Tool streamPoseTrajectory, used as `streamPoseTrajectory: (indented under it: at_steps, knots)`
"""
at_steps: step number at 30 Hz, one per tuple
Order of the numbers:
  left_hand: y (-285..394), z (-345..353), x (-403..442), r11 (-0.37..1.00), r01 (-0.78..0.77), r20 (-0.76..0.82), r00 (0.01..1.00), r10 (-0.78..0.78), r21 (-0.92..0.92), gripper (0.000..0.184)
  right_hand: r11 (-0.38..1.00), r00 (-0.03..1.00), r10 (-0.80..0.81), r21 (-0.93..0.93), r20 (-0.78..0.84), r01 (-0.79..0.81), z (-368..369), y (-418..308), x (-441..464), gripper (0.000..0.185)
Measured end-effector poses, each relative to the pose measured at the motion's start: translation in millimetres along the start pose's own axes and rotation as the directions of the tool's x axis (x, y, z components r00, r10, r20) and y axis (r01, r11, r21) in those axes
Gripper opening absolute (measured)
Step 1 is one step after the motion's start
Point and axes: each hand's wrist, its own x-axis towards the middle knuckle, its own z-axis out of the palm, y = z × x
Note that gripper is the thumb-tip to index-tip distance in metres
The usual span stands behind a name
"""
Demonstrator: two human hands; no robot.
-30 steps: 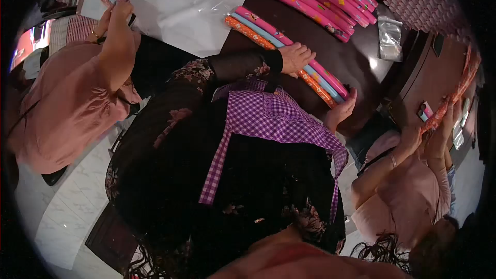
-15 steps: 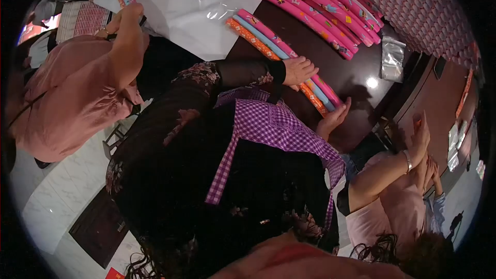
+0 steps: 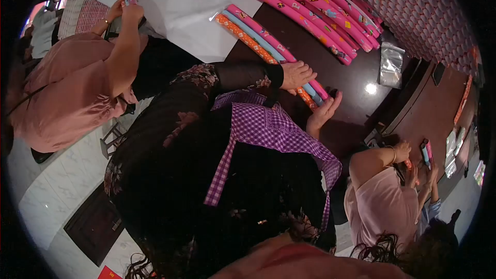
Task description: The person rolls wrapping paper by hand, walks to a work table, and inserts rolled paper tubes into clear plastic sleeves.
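Three rolls of patterned wrapping paper lie side by side on the dark table (image 3: 351, 80): a pink roll (image 3: 261, 32), a light blue roll (image 3: 253, 35) and an orange roll (image 3: 245, 39). Clear film shows at their far left end. My left hand (image 3: 298, 75) is closed over the three rolls near their right end, its fingers across the top. Against that right end rests the palm of my right hand (image 3: 325, 113), with its fingers stretched out. The thumb of my right hand is partly hidden.
Several pink rolls (image 3: 305, 13) are stacked at the back. A clear plastic packet (image 3: 391, 64) lies to the right, beside a large patterned stack (image 3: 418, 10). White sheeting (image 3: 191, 15) covers the left part. Co-workers (image 3: 72, 88) (image 3: 385, 191) stand on both sides, handling rolls.
The three rolls have shifted towards the upper left, and my right hand has moved left along with their end. My left hand stays on them. The right co-worker's arm has lowered.
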Motion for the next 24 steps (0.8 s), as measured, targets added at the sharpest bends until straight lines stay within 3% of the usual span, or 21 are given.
streamPoseTrajectory:
  at_steps: [1, 3, 16, 18, 19, 21, 22, 24]
  knots:
    - [-1, -1, 1, 1.000, -0.003, 0.000, 1.000, 0.003, -0.003, 0.100, 1.000, 1.000, 0.002, -0.002, -0.003, -0.002, 4, 0, 1, 0.049]
    - [-2, -4, 2, 0.997, 0.002, 0.157, 0.987, 0.011, -0.078, 0.101, 0.999, 0.999, -0.042, -0.028, 0.017, 0.043, 12, -4, 2, 0.047]
    - [-2, 11, 4, 0.995, 0.021, 0.190, 0.982, -0.003, -0.093, 0.109, 0.958, 0.988, -0.152, -0.241, 0.027, 0.154, 37, 4, 4, 0.044]
    - [-5, 7, -1, 0.985, 0.009, 0.021, 1.000, -0.005, -0.171, 0.112, 0.948, 0.986, -0.162, -0.269, 0.044, 0.168, 35, 3, 4, 0.043]
    - [-8, 5, -4, 0.984, 0.006, 0.014, 1.000, -0.003, -0.175, 0.112, 0.941, 0.983, -0.172, -0.285, 0.062, 0.183, 35, 3, 5, 0.043]
    - [-14, -11, -14, 0.985, -0.025, 0.043, 0.999, 0.032, -0.173, 0.117, 0.941, 0.980, -0.188, -0.272, 0.069, 0.200, 31, 2, 6, 0.042]
    - [-19, -15, -20, 0.982, 0.007, 0.137, 0.990, 0.019, -0.187, 0.117, 0.945, 0.977, -0.199, -0.250, 0.074, 0.211, 29, 2, 6, 0.042]
    - [-34, -21, -36, 0.996, 0.019, 0.178, 0.984, -0.003, -0.088, 0.117, 0.965, 0.982, -0.182, -0.186, 0.047, 0.188, 22, 5, 6, 0.042]
